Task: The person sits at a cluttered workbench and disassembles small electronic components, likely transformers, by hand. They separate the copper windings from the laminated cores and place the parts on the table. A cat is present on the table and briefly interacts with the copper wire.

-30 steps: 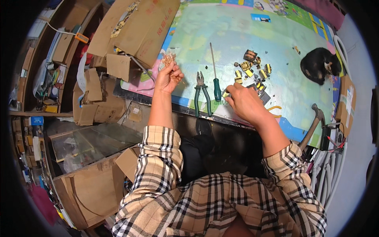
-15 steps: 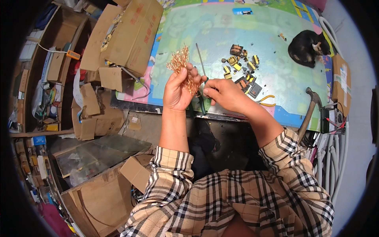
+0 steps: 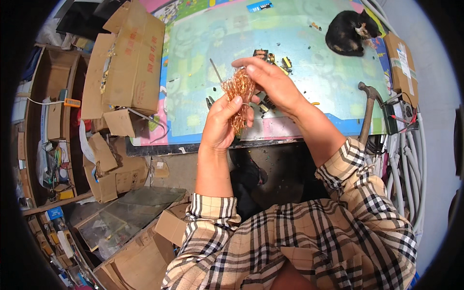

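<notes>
Left hand (image 3: 220, 121): grasping; thumb is lying across the front of the bundle, fingers are wrapping behind, fingertips are emerging on its right.

Copper wire bundle (image 3: 238, 94): one; standing roughly upright in the left hand's grip, loose ends projecting above and below it.

Right hand (image 3: 275, 87): arching over the bundle's top, fingers extending leftward; whether it is pinching strands or only cupping them, cannot tell.

Table (image 3: 193, 53): spreading beneath and beyond the grip.

Screwdriver (image 3: 215, 70): shaft showing just beyond the grip, to the left; handle hidden.

Pliers (image 3: 209, 102): dark tips showing just left of the left hand; the rest hidden.

Component pieces (image 3: 287, 63): dark and yellow; lying scattered beyond and right of the grip, the right hand partly covering them.

Hammer (image 3: 368, 108): lying well right of the grip.

Cat (image 3: 345, 36): black; resting far beyond the grip, to the right.

Cardboard box (image 3: 137, 63): standing well left of the grip.

Progress, as judged: the strands are already forming one handful; ends are sticking out unevenly and no tie is showing. The component pieces are lying loose; whether they are carrying wire is too small to tell.
</notes>
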Motion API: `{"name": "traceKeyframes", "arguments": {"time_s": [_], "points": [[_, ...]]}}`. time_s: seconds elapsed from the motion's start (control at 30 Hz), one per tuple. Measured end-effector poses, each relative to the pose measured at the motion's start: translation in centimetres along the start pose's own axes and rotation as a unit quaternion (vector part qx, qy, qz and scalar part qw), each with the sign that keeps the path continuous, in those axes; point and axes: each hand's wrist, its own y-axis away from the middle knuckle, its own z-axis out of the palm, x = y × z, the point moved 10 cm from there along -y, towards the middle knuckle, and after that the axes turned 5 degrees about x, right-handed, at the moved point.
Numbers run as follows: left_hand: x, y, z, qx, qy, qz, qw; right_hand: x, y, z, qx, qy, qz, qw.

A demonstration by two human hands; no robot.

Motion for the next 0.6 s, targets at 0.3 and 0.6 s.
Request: {"name": "traceKeyframes", "arguments": {"time_s": [0.3, 0.6], "points": [[-2.1, -0.4, -2.5, 0.053, 0.116, -0.061, 0.990, -0.9, 0.1, -1.6, 0.113, 0.288, -0.128, 0.942], [-3.1, -0.7, -3.1, 0.043, 0.116, -0.086, 0.989, 0.1, 0.6, -0.8, 0.073, 0.347, -0.080, 0.932]]}}
